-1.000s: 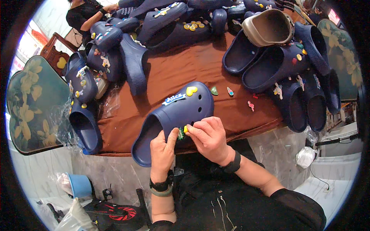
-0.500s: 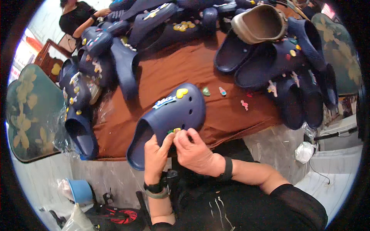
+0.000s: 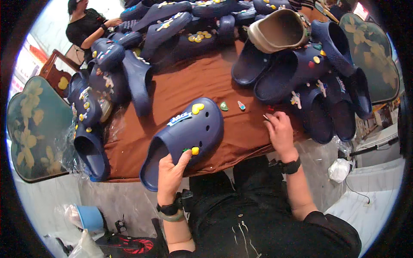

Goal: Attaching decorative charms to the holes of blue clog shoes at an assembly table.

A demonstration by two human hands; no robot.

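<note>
Navy clog [image 3: 195, 129]: lies sole down on the near edge of the table, toe pointing away and to the right, heel by the person. Upper carries a blue-and-white banner charm [image 3: 179, 118], a yellow heart charm [image 3: 198, 108] and, near the left thumb, a yellow piece [image 3: 195, 151] with green beside it; cannot tell whether that is one charm or two. Several holes show bare.

Step in hand (judged): dressing the upper with charms, part done; fetching a further charm seems to be the present stage. Next move calls for a firm fingertip hold on one small piece, then lining its back up with a bare hole while the clog is kept steady.

Left hand [image 3: 171, 175]: clamps the clog's near side, thumb on top, other fingers mostly hidden. Forearm rises from the lower edge.

Right hand [image 3: 282, 131]: reached out right of the clog, knuckles up, thumb and index drawn close together over the cloth. Something pale shows at the tips; too small to tell whether it is pinched.

Around: green charm [image 3: 223, 106] and pointed charm [image 3: 241, 105] lie beyond the toe on brown cloth [image 3: 185, 79]; taupe clog [image 3: 277, 31] farther back.
</note>
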